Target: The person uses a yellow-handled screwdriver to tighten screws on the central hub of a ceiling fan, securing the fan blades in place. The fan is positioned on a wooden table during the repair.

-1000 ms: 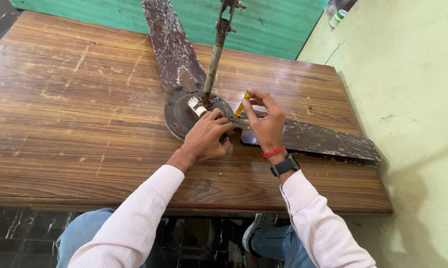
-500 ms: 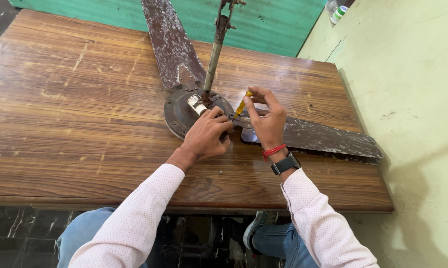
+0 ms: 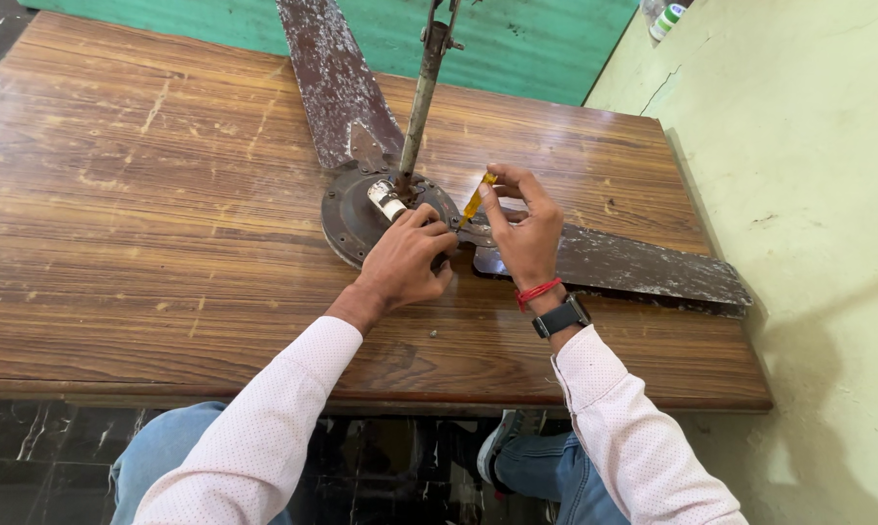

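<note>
An old ceiling fan lies on a wooden table. Its round rusty motor housing carries a white capacitor and an upright downrod. One worn brown blade points away from me, another blade points right. My left hand rests on the housing's near edge, fingers curled over it. My right hand pinches a small yellow-handled screwdriver, its tip down at the joint between housing and right blade. That wrist wears a red thread and a dark watch.
A pale green wall runs along the table's right side. A darker green wall stands behind the table. A small white and green container sits at the top right. Dark floor tiles show below the table's near edge.
My hands stay at the fan's hub. The right hand's fingers have shifted slightly on the yellow screwdriver. The view has moved a little.
</note>
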